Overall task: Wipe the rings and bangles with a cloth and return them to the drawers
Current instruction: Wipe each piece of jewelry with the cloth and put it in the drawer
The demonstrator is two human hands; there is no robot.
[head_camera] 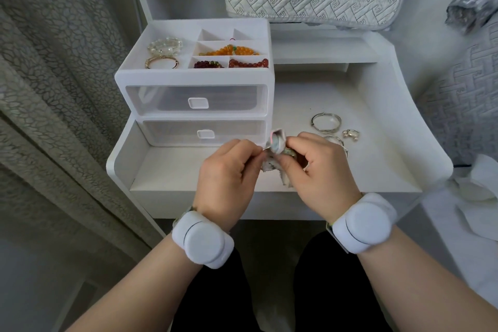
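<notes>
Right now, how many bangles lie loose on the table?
2. One bangle lies in the open, right of the drawers; a second bangle sits partly behind the right hand. That and the left hand may hide more.

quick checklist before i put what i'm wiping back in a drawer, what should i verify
1. Cloth gripped: ok, left hand and right hand both pinch the cloth.
2. Piece wiped clean: cannot tell, it is hidden in the cloth.
3. Drawer open: not ok, upper drawer and lower drawer are both shut.
4. Free hand for the handle: not ok, both hold the cloth.
5. Nothing left to wipe: not ok, a silver bangle and a ring lie on the table.
</notes>
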